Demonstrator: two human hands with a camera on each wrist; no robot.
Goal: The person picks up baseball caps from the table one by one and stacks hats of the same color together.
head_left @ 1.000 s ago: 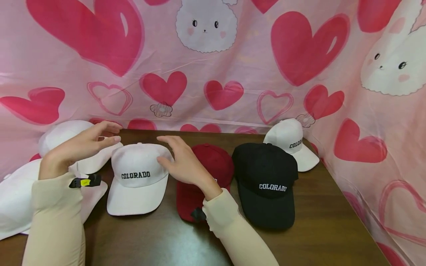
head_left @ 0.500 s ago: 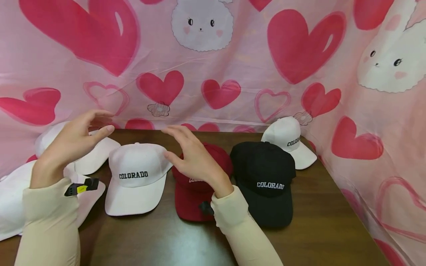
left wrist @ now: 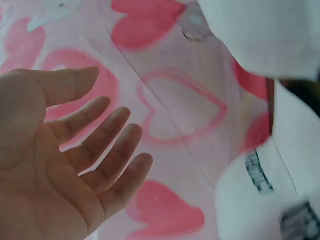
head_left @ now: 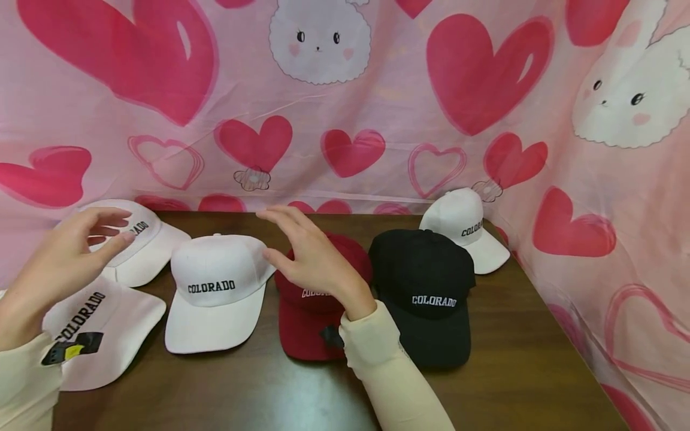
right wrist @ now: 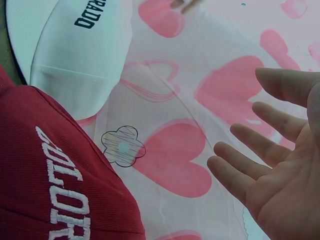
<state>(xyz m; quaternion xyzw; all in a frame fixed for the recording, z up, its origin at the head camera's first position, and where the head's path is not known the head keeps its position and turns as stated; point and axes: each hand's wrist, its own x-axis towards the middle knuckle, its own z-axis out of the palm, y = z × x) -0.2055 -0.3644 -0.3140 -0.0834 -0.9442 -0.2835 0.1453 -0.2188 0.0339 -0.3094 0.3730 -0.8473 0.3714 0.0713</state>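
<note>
My left hand [head_left: 59, 263] hovers over two white caps at the left: a rear cap [head_left: 148, 257], partly covered by the fingers, and a front cap [head_left: 121, 335], partly hidden by the wrist. Its fingers are relaxed and hold nothing, as the left wrist view also shows. Above the red cap [head_left: 304, 335] is my right hand [head_left: 318, 257], fingers spread loosely, palm bare in the right wrist view. Part of the red cap's crown lies hidden behind that hand. Between the two hands a white COLORADO cap [head_left: 212, 323] faces forward.
Right of the red cap sits a black cap [head_left: 423, 263] with white lettering. Behind it, in the table's far right corner, stands another white cap [head_left: 455, 215]. A pink heart-print cloth [head_left: 377, 90] hangs along the back and right of the brown table [head_left: 517, 359].
My left hand has moved left and lower, uncovering more of the two left white caps. The right hand has shifted right from the middle white cap over the red one. The caps stay put.
</note>
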